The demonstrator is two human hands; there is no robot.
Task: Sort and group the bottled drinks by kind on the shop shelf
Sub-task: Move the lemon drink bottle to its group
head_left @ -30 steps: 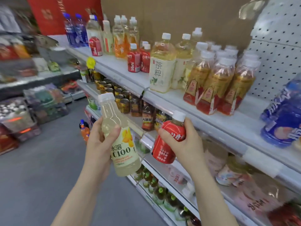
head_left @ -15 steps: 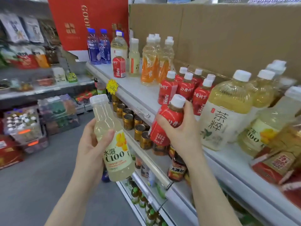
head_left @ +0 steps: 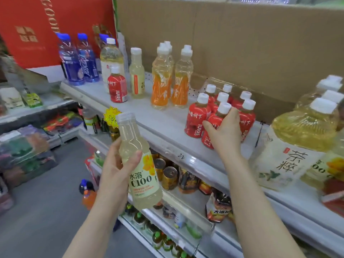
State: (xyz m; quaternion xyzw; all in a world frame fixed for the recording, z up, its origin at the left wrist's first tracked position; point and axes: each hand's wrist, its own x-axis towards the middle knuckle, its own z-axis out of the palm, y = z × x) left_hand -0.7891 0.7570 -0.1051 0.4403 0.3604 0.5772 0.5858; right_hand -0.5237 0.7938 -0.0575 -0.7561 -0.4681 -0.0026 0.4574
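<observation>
My left hand (head_left: pixel 115 170) grips a pale yellow C100 bottle (head_left: pixel 138 161) in front of the shelf, tilted a little. My right hand (head_left: pixel 225 131) holds a small red juice bottle (head_left: pixel 214 125) standing on the white top shelf (head_left: pixel 163 123), at the front of a cluster of several matching red bottles (head_left: pixel 197 116). One more red bottle (head_left: pixel 117 86) stands alone further left. Two orange-labelled bottles (head_left: pixel 170 79) stand between them. A similar pale bottle (head_left: pixel 136 73) is next to the lone red one. Large yellow tea bottles (head_left: pixel 296 142) stand at the right.
Blue water bottles (head_left: pixel 78 60) and a large tea bottle (head_left: pixel 110 60) stand at the shelf's far left under a red box (head_left: pixel 37 25). Brown cardboard (head_left: pixel 242 40) backs the shelf. Cans (head_left: pixel 168 175) and small bottles fill the lower shelves. The grey aisle floor (head_left: pixel 46 211) lies left.
My right hand has carried the red bottle forward and set it down on the top shelf among the other red bottles. The view has shifted left. My left hand still holds the C100 bottle.
</observation>
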